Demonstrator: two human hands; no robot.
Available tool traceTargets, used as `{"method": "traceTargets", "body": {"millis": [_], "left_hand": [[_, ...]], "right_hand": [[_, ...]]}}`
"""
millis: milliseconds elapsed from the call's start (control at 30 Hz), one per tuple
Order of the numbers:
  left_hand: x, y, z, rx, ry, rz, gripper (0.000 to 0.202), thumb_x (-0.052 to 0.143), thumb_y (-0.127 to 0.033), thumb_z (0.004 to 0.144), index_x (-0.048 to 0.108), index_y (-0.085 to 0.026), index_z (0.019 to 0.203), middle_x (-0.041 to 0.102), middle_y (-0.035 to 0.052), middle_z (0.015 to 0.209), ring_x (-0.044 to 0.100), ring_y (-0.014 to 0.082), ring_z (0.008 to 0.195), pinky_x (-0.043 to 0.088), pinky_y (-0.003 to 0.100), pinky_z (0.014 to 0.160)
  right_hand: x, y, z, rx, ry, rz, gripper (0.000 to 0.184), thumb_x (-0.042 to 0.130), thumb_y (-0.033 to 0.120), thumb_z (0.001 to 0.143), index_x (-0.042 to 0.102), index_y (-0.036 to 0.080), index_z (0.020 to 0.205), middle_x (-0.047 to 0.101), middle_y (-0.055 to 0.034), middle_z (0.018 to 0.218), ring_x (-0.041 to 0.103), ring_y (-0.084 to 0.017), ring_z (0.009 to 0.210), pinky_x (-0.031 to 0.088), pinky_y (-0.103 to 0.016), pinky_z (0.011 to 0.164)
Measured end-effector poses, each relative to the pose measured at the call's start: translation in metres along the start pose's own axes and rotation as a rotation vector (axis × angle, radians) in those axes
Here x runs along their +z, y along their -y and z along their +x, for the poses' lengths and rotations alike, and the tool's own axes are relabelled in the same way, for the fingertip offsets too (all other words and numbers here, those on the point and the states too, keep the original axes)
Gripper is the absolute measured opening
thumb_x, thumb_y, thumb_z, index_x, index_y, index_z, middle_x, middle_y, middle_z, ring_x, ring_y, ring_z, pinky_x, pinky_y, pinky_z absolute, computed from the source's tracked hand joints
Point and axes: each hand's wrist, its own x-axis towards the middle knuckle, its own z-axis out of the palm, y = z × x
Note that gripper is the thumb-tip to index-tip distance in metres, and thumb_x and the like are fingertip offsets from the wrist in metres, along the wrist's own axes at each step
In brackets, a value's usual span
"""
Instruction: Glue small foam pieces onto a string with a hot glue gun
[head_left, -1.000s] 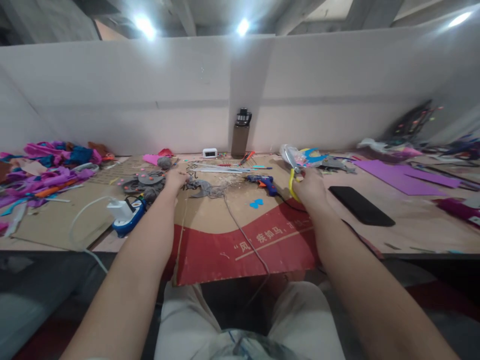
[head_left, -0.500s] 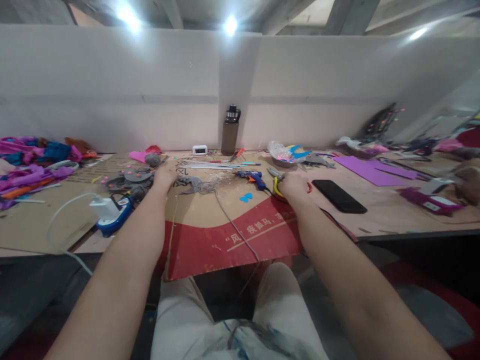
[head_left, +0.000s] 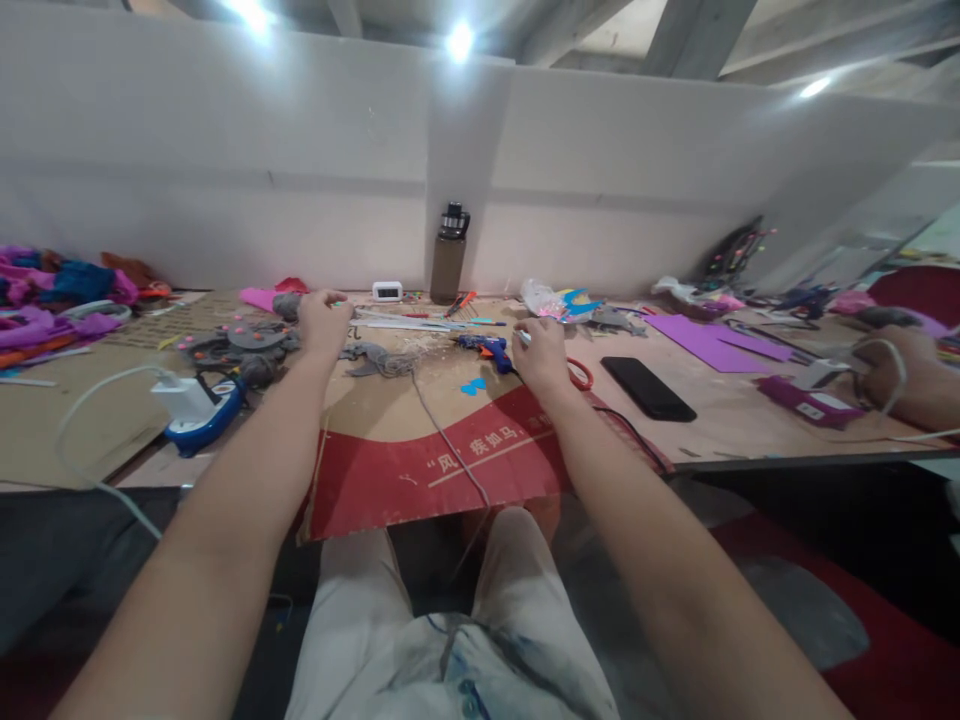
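My left hand (head_left: 325,322) is raised over the left side of the cardboard sheet (head_left: 375,490). Its fingers are pinched together with a tiny greenish bit at their tips, too small to name. My right hand (head_left: 541,355) is closed in a curl beside the blue glue gun (head_left: 491,350), with a small whitish tip showing at its fingers. A red-handled tool (head_left: 579,374) lies half hidden behind that hand. Between my hands are a grey fabric piece (head_left: 365,358) with tangled grey yarn (head_left: 450,440) trailing over the front edge, and blue cut-outs (head_left: 472,386).
White strips (head_left: 409,322) lie behind the yarn, near a bottle (head_left: 448,255) and a small white clock (head_left: 388,291). Leftward are grey pieces with coloured dots (head_left: 247,340) and a blue power strip (head_left: 202,425). A phone (head_left: 649,388) and purple sheet (head_left: 705,342) lie right. Another person's hand (head_left: 907,370) is far right.
My left hand has lifted and its fingers have come together. My right hand has left the yellow-and-red-handled tool and shifted toward the glue gun. The view has moved slightly.
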Motion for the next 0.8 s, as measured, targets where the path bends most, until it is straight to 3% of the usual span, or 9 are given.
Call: {"method": "traceTargets", "body": {"millis": [100, 200, 400, 467, 600, 733, 800], "left_hand": [[0.004, -0.014, -0.013, 0.106, -0.023, -0.164, 0.025, 0.053, -0.032, 0.077, 0.067, -0.014, 0.084, 0.065, 0.0045, 0.078, 0.056, 0.0138, 0.072, 0.042, 0.023, 0.069], [0.005, -0.024, -0.024, 0.120, -0.010, -0.233, 0.030, 0.051, -0.039, 0.079, 0.067, -0.014, 0.077, 0.063, 0.0025, 0.070, 0.054, 0.0118, 0.065, 0.040, 0.021, 0.061], [0.005, -0.019, -0.020, 0.098, -0.027, -0.244, 0.035, 0.047, -0.043, 0.081, 0.067, -0.014, 0.078, 0.058, 0.0010, 0.063, 0.049, 0.0102, 0.057, 0.035, 0.021, 0.053], [0.005, -0.016, -0.018, 0.101, 0.099, -0.214, 0.033, 0.049, -0.041, 0.080, 0.068, -0.014, 0.077, 0.059, 0.0014, 0.063, 0.048, 0.0100, 0.055, 0.034, 0.021, 0.051], [0.005, -0.016, -0.023, 0.208, 0.525, -0.027, 0.019, 0.060, -0.031, 0.072, 0.070, -0.017, 0.079, 0.065, 0.0021, 0.069, 0.051, 0.0115, 0.057, 0.036, 0.023, 0.054], [0.013, -0.017, -0.033, 0.323, 0.714, 0.126, 0.012, 0.067, -0.017, 0.062, 0.072, -0.019, 0.073, 0.070, 0.0038, 0.077, 0.058, 0.0155, 0.068, 0.040, 0.025, 0.065], [0.017, -0.016, -0.036, 0.338, 0.784, 0.149, 0.012, 0.068, -0.016, 0.060, 0.072, -0.020, 0.071, 0.070, 0.0031, 0.073, 0.057, 0.0160, 0.066, 0.040, 0.025, 0.064]], "right_hand": [[0.001, 0.015, -0.003, -0.117, 0.086, 0.180, 0.023, 0.041, 0.021, 0.083, 0.061, 0.016, 0.095, 0.058, -0.0100, 0.093, 0.053, -0.020, 0.087, 0.042, -0.032, 0.081], [0.002, 0.026, -0.006, -0.158, 0.242, 0.274, 0.020, 0.045, 0.020, 0.081, 0.063, 0.015, 0.088, 0.062, -0.0069, 0.082, 0.054, -0.017, 0.077, 0.043, -0.030, 0.073], [0.003, 0.031, -0.009, -0.261, 0.480, 0.309, 0.017, 0.050, 0.020, 0.078, 0.065, 0.014, 0.085, 0.064, -0.0053, 0.077, 0.053, -0.014, 0.068, 0.041, -0.026, 0.065], [0.002, 0.032, -0.008, -0.284, 0.478, 0.291, 0.017, 0.051, 0.020, 0.078, 0.065, 0.014, 0.084, 0.064, -0.0058, 0.078, 0.053, -0.013, 0.068, 0.040, -0.026, 0.066], [0.001, 0.034, -0.009, -0.303, 0.447, 0.301, 0.016, 0.051, 0.021, 0.080, 0.065, 0.014, 0.083, 0.063, -0.0053, 0.079, 0.051, -0.012, 0.067, 0.039, -0.026, 0.066], [0.001, 0.045, -0.011, -0.259, 0.409, 0.377, 0.017, 0.051, 0.021, 0.080, 0.064, 0.014, 0.088, 0.063, -0.0048, 0.078, 0.052, -0.012, 0.068, 0.041, -0.026, 0.066], [0.003, 0.057, -0.010, -0.276, 0.359, 0.433, 0.018, 0.050, 0.022, 0.082, 0.063, 0.015, 0.092, 0.063, -0.0059, 0.083, 0.053, -0.014, 0.071, 0.043, -0.027, 0.069]]}}
